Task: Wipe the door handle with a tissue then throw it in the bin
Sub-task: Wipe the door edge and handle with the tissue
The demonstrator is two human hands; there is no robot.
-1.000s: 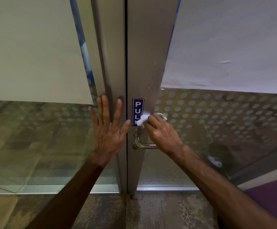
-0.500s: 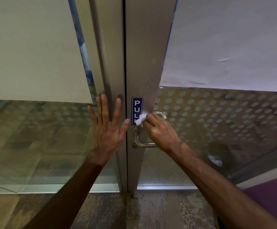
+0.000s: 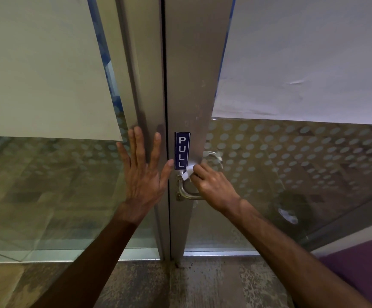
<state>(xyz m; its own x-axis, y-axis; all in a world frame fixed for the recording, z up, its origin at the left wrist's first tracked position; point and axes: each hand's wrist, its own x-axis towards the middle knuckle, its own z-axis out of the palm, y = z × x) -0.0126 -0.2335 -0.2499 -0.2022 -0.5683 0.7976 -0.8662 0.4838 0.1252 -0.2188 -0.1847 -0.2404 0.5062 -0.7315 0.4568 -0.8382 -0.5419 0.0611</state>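
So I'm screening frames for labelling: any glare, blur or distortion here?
Head view: sharp, dim and even light; wide-angle bends the door frame edges; the glass shows faint reflections, no harsh glare; tissue and handle read clearly.

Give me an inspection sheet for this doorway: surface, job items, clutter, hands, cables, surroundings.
Surface: metal door frame, marked and smudged above the PULL sign.
Job items: white tissue pressed at the top of the metal door handle; no bin in view.
Clutter: nothing seen.
Hands: left hand flat and open against the neighbouring frame; right hand has its grip closed on the tissue at the handle.
Cables: nothing seen.
Surroundings: glass panels with a dot pattern, pale sheets covering their upper parts, worn floor, purple surface at lower right.
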